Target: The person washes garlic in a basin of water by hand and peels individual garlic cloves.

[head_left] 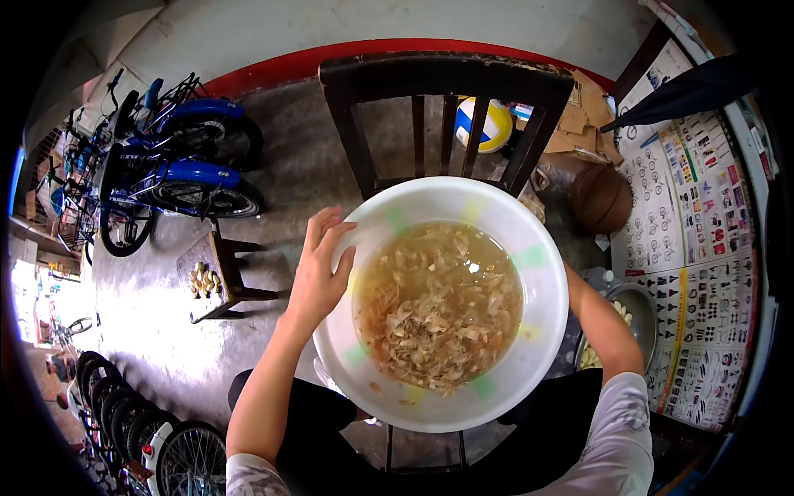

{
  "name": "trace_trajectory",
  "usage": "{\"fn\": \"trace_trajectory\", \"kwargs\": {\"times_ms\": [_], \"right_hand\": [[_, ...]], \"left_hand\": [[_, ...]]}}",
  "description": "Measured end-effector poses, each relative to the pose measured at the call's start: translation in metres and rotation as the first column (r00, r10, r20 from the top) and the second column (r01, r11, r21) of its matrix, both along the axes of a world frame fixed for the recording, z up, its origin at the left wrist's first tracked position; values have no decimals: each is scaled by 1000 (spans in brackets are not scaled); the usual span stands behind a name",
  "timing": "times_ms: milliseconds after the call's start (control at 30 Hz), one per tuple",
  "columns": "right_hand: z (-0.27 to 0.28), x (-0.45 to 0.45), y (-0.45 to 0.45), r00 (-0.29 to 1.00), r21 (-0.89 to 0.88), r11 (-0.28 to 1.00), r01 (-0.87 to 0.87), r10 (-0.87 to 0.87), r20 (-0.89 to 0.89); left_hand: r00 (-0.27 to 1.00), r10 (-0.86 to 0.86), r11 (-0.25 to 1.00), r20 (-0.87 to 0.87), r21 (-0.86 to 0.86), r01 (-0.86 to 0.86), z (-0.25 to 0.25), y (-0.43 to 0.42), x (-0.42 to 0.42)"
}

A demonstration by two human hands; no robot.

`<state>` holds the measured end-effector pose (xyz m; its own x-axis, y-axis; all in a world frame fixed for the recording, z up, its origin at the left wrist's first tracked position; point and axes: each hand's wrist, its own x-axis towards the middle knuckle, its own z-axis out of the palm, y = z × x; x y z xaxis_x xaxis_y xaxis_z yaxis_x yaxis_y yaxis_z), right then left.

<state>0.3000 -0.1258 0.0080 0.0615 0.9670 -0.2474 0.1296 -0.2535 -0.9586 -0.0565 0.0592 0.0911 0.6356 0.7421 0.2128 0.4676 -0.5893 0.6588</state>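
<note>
A large white plastic basin (547, 331) sits between my knees, in front of a dark wooden chair (438, 74). Cloudy yellowish water fills its lower part, with many brownish, skin-like scraps (438, 331) heaped toward the near side. My left hand (325, 260) is at the basin's left rim, its fingers apart and nothing in them. The right forearm passes behind the basin's right side, and the basin hides that hand. Behind the right forearm is a metal bowl (645, 318) with pale pieces (620, 312) in it.
A small wooden stool (227, 269) with pale pieces on it stands at left. Blue bicycles (198, 174) and a row of wheels (124, 405) lie beyond. A volleyball (490, 126), a brown ball (601, 198), cardboard (579, 124) and a printed poster board (686, 248) are at right.
</note>
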Motion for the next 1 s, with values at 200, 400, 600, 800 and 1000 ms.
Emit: {"fn": "trace_trajectory", "kwargs": {"times_ms": [200,400,600,800,1000], "right_hand": [[0,-4,-6,1000,-5,1000,4,-4,-6],[-3,-6,-6,1000,1,1000,6,-6,-16],[-5,-1,-1,1000,14,1000,-2,3,-12],[-6,7,8,1000,24,1000,-8,8,7],[-6,12,14,1000,20,1000,0,0,9]], "left_hand": [[1000,7,999,-11,-42,-8,-2,-2,3],[1000,-3,1000,-23,-9,3,-3,-2,4],[999,5,1000,-54,29,-3,-6,-2,5],[997,11,1000,-71,23,-10,-7,-3,6],[998,-5,999,-67,50,8,-10,-1,4]]}}
